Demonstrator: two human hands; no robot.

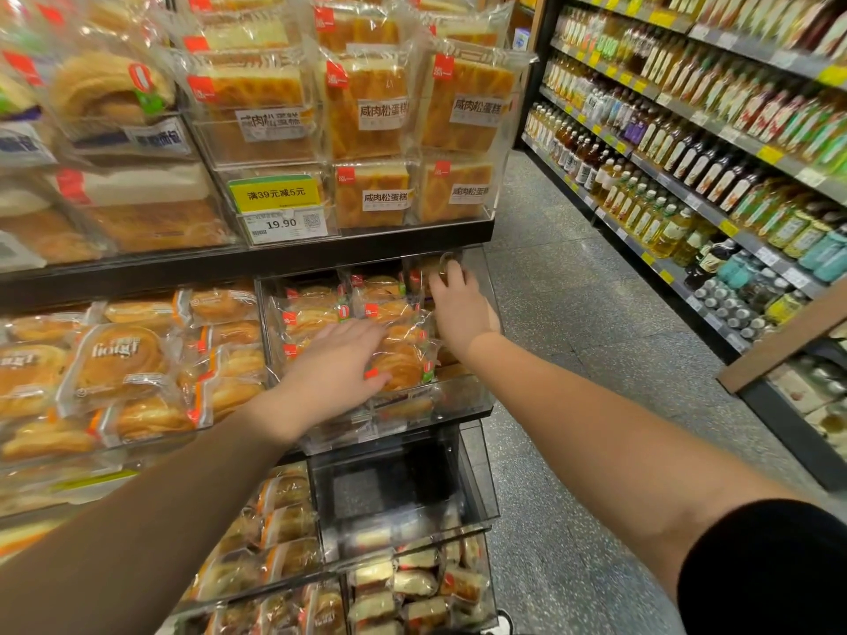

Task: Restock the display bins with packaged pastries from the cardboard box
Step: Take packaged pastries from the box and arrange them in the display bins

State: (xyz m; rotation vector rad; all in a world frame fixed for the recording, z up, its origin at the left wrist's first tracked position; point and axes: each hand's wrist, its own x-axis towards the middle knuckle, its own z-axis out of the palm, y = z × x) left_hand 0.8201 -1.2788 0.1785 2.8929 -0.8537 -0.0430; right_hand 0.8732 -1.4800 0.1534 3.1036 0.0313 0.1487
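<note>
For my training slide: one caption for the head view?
Left hand flat on packaged pastries in a clear display bin; right hand reaches to its back.

I count two hands in view: left hand (337,359) and right hand (456,304). One yellow promotion tag (274,193) and one white price label (286,224) are visible. The upper shelf shows five labelled cake packs (369,110). Bottles opposite are too many to count.

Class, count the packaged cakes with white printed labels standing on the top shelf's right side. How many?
5 show labels: upper row left, middle, right; lower row middle, right. More behind may be hidden.
</note>
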